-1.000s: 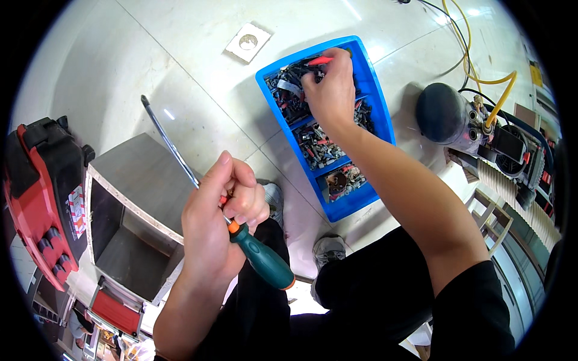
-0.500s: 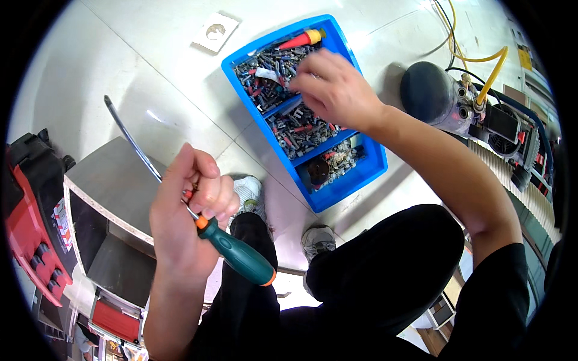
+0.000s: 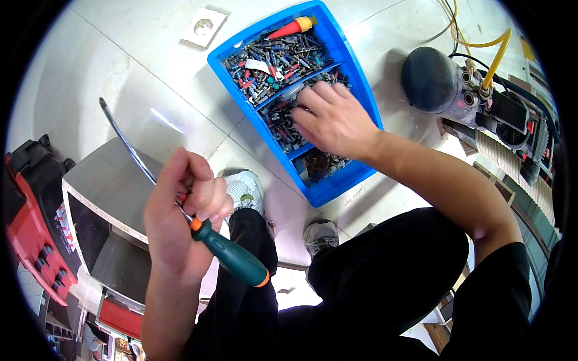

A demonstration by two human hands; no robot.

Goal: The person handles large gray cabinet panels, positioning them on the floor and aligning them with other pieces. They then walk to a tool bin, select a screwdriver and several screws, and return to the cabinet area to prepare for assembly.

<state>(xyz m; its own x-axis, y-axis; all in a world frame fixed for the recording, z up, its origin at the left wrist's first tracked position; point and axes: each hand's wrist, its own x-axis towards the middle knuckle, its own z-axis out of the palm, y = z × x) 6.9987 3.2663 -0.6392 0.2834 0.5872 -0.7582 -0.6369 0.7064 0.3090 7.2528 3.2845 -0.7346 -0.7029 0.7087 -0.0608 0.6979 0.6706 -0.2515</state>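
Pale shiny floor tiles [image 3: 120, 72] lie under both hands. The left hand [image 3: 180, 222] is closed tight around a long screwdriver with a green and orange handle [image 3: 232, 257]; its thin metal rod pokes up and away. The tool looks stiff and light, best held by the fat grippy handle. The right hand [image 3: 334, 120] rests spread open, fingers down, in the blue plastic tray full of small screws and bits [image 3: 361, 102], holding nothing I can see.

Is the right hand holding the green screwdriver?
No, the left hand grips the screwdriver, while the right hand rests in the blue bin of screws.
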